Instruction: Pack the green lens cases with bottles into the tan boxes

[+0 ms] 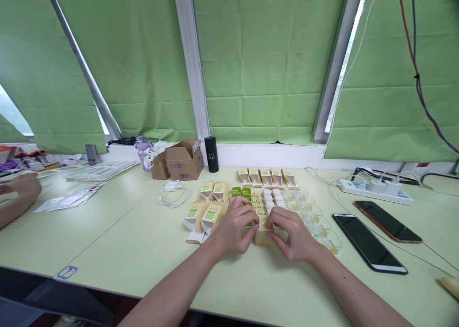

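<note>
My left hand [236, 224] and my right hand [292, 234] meet at the table's middle, fingers curled around a small tan cardboard box [263, 236] that lies on the table between them. Just behind the hands sit green pieces [241, 191], yellow pieces [256, 200], pale pink pieces [272, 197] and clear plastic cups [317, 220] in rows. Small tan cartons with green labels [204, 214] lie to the left of my left hand, and a row of them [266, 176] stands farther back.
Two phones [369, 241] lie flat on the right, with a power strip [376, 189] and cables behind. A black bottle [211, 154], open cardboard boxes [182, 160] and a white cable [174, 193] sit at the back. Another person's arm [16, 198] rests at the far left.
</note>
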Available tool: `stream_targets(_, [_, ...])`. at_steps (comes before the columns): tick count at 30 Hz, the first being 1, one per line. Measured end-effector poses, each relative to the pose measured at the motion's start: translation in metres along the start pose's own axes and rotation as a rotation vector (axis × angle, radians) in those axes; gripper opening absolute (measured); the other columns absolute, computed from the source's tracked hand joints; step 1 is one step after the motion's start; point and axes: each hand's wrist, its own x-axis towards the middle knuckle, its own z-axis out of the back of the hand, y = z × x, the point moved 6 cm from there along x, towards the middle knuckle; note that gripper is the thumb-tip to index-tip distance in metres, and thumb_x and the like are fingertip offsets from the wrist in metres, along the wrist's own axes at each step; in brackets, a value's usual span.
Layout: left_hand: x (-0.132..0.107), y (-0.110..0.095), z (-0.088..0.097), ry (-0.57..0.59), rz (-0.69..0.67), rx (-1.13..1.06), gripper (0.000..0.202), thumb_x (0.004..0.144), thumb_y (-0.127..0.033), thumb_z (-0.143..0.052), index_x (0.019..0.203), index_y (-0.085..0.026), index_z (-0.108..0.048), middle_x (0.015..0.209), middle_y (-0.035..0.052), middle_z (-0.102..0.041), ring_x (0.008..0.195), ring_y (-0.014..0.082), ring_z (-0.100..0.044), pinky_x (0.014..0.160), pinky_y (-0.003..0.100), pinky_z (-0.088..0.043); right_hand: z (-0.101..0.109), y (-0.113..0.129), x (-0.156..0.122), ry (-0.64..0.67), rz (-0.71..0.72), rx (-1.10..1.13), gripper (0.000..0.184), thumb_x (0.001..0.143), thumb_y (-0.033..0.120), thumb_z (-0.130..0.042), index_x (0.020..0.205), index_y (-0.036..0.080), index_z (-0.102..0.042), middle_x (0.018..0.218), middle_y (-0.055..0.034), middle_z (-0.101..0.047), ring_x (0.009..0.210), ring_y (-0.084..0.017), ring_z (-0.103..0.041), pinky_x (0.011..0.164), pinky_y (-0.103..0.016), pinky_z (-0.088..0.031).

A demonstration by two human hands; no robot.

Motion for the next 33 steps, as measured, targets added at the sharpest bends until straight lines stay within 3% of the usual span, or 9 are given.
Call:
stream_targets(3, [0.001,0.007,0.003,-0.054,0.088,0.058,0.015,0.096,-0.019,-0.059,0.107,-0.023,-0.069,0.101,0.0087,-0.075,0.112,0.0320,-0.052,0.099,0.052,-0.044,0.003,-0.002,0.002,0.052,-0.045,-0.017,0.029,0.080,0.016,-0.069,0.103,0.026,-0.056,0.094,-0.0054,-0.064,0.082,-0.025,-0.059,0.066,-0.035,-0.040])
stream_targets(6, [0.001,0.009,0.002,-0.044,0.119,0.081,0.018,0.096,-0.016,-0.058,0.109,-0.022,-0.068,0.102,0.0080,-0.076,0.113,0.0320,-0.054,0.097,0.051,-0.042,0.006,-0.007,0.002,0.089,-0.092,-0.032,0.044,0.075,0.013,-0.070,0.113,0.027,-0.054,0.102,-0.0060,-0.063,0.084,-0.026,-0.058,0.067,-0.035,-0.043])
stream_targets(13, [0.000,0.006,0.001,-0.073,0.069,0.024,0.014,0.096,-0.015,-0.053,0.099,-0.023,-0.065,0.091,0.0045,-0.070,0.099,0.0272,-0.059,0.098,0.048,-0.042,0.014,-0.018,0.002,0.029,-0.123,-0.062,0.047,0.069,0.005,-0.053,0.110,0.027,-0.044,0.098,-0.0038,-0.053,0.083,-0.025,-0.053,0.073,-0.038,-0.043])
stream_targets(17, [-0.001,0.011,-0.004,-0.029,0.147,0.028,0.030,0.094,-0.009,-0.053,0.117,-0.023,-0.065,0.108,0.0086,-0.070,0.118,0.0313,-0.055,0.101,0.049,-0.043,0.012,-0.012,0.002,0.040,-0.089,-0.018,0.037,0.086,0.017,-0.060,0.120,0.027,-0.048,0.105,-0.0064,-0.056,0.091,-0.027,-0.055,0.078,-0.041,-0.046])
stream_targets(21, [-0.002,0.014,-0.012,0.071,0.199,-0.030,0.050,0.091,-0.003,-0.050,0.135,-0.026,-0.060,0.128,0.0119,-0.063,0.133,0.0325,-0.050,0.108,0.051,-0.044,0.007,-0.005,0.002,0.094,-0.072,0.014,0.048,0.083,0.016,-0.065,0.126,0.027,-0.049,0.118,-0.0098,-0.058,0.100,-0.030,-0.057,0.082,-0.043,-0.049])
stream_targets(27, [-0.003,0.012,-0.011,0.050,0.160,-0.087,0.039,0.086,-0.001,-0.052,0.116,-0.024,-0.062,0.118,0.0086,-0.066,0.125,0.0302,-0.053,0.107,0.049,-0.046,0.009,-0.009,0.003,0.047,-0.084,0.005,0.057,0.062,0.003,-0.052,0.114,0.025,-0.046,0.110,-0.0075,-0.054,0.095,-0.027,-0.053,0.081,-0.040,-0.047])
stream_targets(33, [-0.003,0.008,-0.007,0.011,0.083,-0.153,0.031,0.087,-0.003,-0.053,0.108,-0.024,-0.062,0.099,0.0045,-0.071,0.116,0.0280,-0.058,0.105,0.047,-0.047,0.010,-0.014,0.003,0.019,-0.077,-0.075,0.060,0.061,0.001,-0.049,0.116,0.024,-0.047,0.108,-0.0063,-0.054,0.094,-0.026,-0.054,0.080,-0.037,-0.047])
